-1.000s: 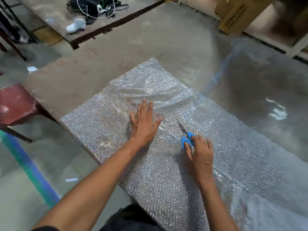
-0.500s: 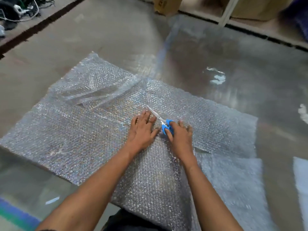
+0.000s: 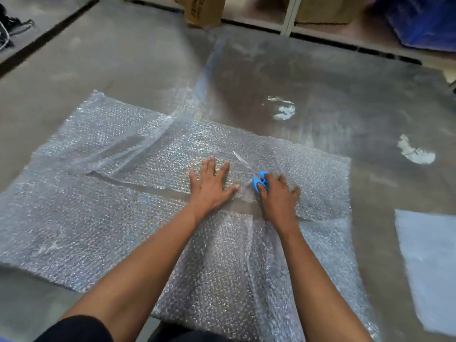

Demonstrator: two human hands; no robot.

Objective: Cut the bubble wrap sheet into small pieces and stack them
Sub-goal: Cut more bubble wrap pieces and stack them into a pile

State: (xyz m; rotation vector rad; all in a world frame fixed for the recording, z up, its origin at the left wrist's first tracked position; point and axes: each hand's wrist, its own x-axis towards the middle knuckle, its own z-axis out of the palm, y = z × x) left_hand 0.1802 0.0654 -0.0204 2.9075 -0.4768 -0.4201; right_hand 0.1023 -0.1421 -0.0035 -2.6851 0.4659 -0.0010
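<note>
A large clear bubble wrap sheet (image 3: pixel 103 198) lies spread over the grey table (image 3: pixel 320 90), with a fold running across its upper left part. My left hand (image 3: pixel 212 183) presses flat on the sheet near its middle, fingers spread. Just right of it, my right hand (image 3: pixel 277 196) grips the blue-handled scissors (image 3: pixel 259 180), whose blades point up and left over the sheet. A cut line runs leftward through the wrap from below my left hand. A separate flat piece of wrap (image 3: pixel 429 262) lies at the right edge.
Cardboard boxes (image 3: pixel 204 8) stand on a shelf beyond the table's far edge. A blue bag (image 3: pixel 424 18) sits at the top right. White scuffs (image 3: pixel 283 111) mark the tabletop. Cables (image 3: pixel 7 25) lie on another table at the far left.
The camera has swung right and down, so the sheet now shows more to the left. Both hands came closer together on the sheet; the scissors moved up and left along it.
</note>
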